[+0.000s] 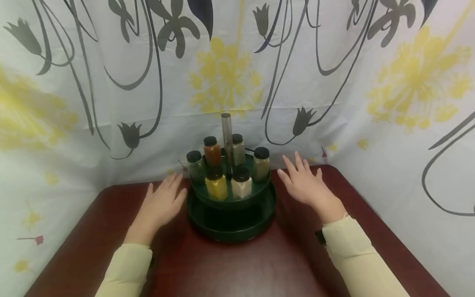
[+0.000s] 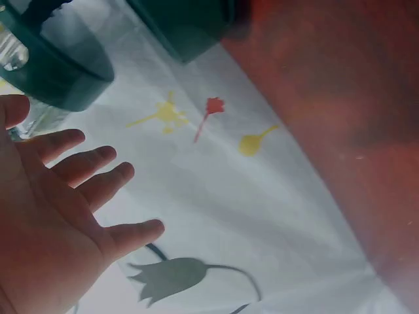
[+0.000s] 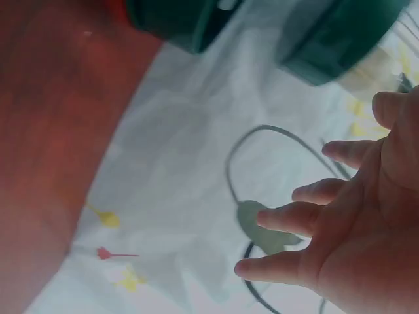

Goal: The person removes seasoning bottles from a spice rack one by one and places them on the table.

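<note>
A dark green two-tier round rack [image 1: 230, 235] stands on the table with a clear post [image 1: 226, 140] rising from its middle. Its upper tier bears several black-lidded spice jars, among them a yellow one [image 1: 217, 187], an orange-red one [image 1: 212, 152] and a whitish one [image 1: 242, 187]. The left hand [image 1: 161, 204] is held at the rack's left side, fingers extended. On the right, the right hand [image 1: 306, 181] spreads its fingers beside the upper tier. Both palms, seen in the wrist views, hold nothing. The lower tier lies mostly in shadow under the upper one.
The dark red-brown table [image 1: 237, 272] has rounded back corners. A white curtain [image 1: 230, 95] with yellow and grey flower prints hangs close behind the rack and along both sides. A small dark object [image 1: 320, 237] shows at the right sleeve's cuff.
</note>
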Available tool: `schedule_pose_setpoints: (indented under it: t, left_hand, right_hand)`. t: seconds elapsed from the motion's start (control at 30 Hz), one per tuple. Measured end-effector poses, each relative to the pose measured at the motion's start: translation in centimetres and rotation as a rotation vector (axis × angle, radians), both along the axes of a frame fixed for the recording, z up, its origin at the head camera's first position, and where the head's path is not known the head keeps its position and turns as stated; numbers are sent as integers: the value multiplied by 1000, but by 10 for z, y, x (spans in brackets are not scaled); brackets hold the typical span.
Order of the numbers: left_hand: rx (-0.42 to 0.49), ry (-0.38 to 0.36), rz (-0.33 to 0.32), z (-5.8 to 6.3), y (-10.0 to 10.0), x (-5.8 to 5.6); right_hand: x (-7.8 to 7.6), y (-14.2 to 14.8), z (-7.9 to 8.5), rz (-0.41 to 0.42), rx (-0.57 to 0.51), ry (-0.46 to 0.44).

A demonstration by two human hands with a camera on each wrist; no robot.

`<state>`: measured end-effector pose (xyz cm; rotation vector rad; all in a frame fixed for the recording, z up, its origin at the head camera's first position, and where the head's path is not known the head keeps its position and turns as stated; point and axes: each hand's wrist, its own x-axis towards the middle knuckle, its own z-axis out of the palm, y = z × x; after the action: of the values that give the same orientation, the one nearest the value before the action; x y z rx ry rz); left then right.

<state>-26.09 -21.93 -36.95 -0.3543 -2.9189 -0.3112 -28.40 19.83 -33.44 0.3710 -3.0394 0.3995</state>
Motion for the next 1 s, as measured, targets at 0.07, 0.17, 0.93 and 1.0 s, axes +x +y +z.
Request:
schedule_pose_setpoints:
  t: [0.07,0.17,0.93,1.0]
  left_hand:
    - [-3,43,-4,5,1,3]
    - [-5,83,-14,12,3,8]
    - [-49,58,-30,6,19,26]
    - [-52,28,-18,0,19,26]
  right_hand:
    - [2,-4,10,9,-10,30]
    - [8,-11,25,21,-18,79]
    - [59,-91,61,269,-23,356]
    - [57,-96,58,271,-33,306]
